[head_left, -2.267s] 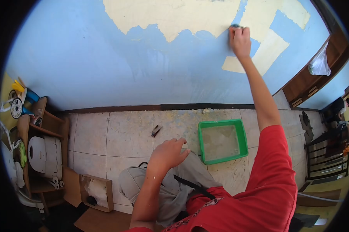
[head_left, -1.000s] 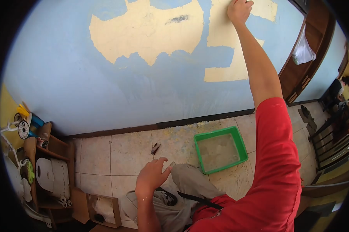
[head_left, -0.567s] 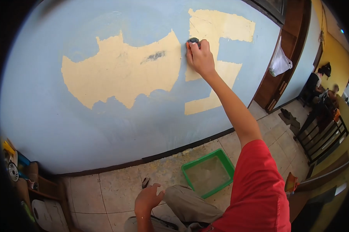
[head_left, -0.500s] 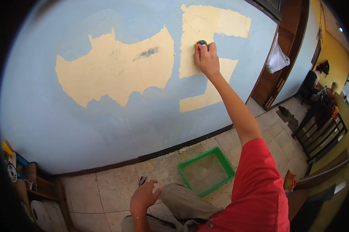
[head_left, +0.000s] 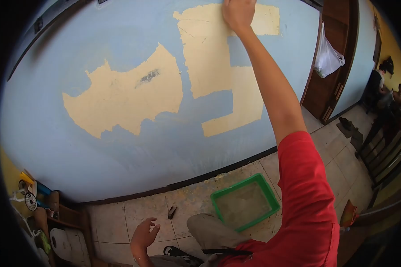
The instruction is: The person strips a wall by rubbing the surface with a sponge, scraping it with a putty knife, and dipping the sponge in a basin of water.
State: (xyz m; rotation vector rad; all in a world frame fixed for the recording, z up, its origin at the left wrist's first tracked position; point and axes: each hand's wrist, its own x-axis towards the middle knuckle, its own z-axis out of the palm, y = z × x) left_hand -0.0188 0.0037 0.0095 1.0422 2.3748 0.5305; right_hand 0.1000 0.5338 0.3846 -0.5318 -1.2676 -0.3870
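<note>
Right hand at top centre of frame, arm stretched up, against the right-hand cream patch of the wall; its fingers bend at the frame's top edge and are partly cut off, so cannot tell how far they are open or what they hold; left hand at lower left of centre, fingers apart and loosely curled, nothing seen in it, over the tiled floor; wall fills upper and middle frame, pale blue with two ragged-edged cream areas; left-hand cream patch carries a dark smudge, upper left of centre; green basin on floor at lower centre-right, cloudy liquid inside, near the bent knee; small dark object on floor just beyond the left hand, kind unclear; red sleeve on the right arm; white plastic bag hangs at upper right by a brown doorway; wooden shelf unit at lower left; two people at far right edge, small and blurred.
</note>
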